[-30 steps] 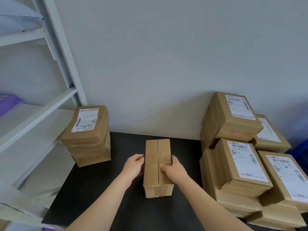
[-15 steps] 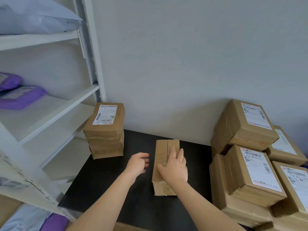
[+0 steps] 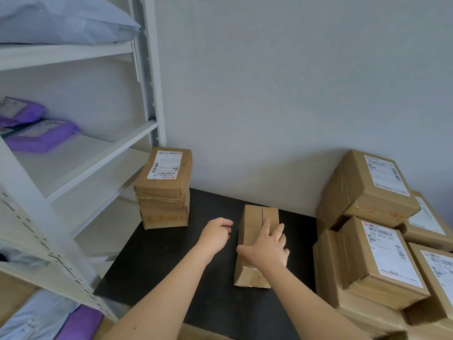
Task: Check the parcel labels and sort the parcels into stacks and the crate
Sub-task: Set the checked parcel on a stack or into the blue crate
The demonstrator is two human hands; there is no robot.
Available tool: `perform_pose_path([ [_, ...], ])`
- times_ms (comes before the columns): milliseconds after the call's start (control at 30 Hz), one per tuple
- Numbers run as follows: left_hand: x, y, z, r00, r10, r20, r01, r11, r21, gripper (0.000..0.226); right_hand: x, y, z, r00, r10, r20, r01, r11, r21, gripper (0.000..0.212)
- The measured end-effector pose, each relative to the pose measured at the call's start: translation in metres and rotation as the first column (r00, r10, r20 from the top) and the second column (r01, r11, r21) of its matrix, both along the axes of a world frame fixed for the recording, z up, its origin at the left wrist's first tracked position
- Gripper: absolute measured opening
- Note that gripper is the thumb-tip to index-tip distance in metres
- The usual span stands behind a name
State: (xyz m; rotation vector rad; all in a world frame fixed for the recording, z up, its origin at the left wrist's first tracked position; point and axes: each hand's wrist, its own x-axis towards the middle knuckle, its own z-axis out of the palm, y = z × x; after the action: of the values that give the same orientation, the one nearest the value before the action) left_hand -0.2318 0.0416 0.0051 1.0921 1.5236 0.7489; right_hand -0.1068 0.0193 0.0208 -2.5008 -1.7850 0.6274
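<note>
The parcel [image 3: 256,218] runs lengthwise toward the wall [image 3: 294,94]; right hand [image 3: 267,250] lies flat on it, left hand [image 3: 215,235] loosely curled, empty, just beside.

Grey wall [image 3: 294,82] — white shelving [image 3: 98,155], black table [image 3: 171,253]

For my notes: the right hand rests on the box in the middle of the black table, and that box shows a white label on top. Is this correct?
Not quite. The head view shows the right hand resting on the box on the black table, but its top bears only a taped seam, no label.
</note>
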Motion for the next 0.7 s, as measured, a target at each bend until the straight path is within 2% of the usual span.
perform_pose_path([
  [233, 0.012, -0.001, -0.001, 0.997, -0.059, -0.050, 0.060, 0.998, 0.022, 0.035, 0.017, 0.000, -0.003, 0.990, -0.109, -0.091, 0.111, 0.993, 0.025, 0.101],
  [400, 0.018, 0.000, -0.004, 0.989, -0.063, -0.134, 0.068, 0.997, 0.035, 0.033, 0.031, 0.003, -0.003, 0.959, -0.171, -0.228, 0.193, 0.978, 0.077, 0.097],
  [533, 0.024, 0.006, -0.005, 0.984, -0.049, -0.169, 0.057, 0.997, 0.044, 0.038, 0.044, 0.005, -0.004, 0.892, -0.199, -0.406, 0.263, 0.959, 0.108, 0.093],
  [700, 0.035, 0.014, -0.010, 0.985, -0.034, -0.171, 0.036, 0.999, 0.008, 0.051, 0.060, 0.006, -0.006, 0.760, -0.223, -0.611, 0.342, 0.936, 0.083, 0.085],
])
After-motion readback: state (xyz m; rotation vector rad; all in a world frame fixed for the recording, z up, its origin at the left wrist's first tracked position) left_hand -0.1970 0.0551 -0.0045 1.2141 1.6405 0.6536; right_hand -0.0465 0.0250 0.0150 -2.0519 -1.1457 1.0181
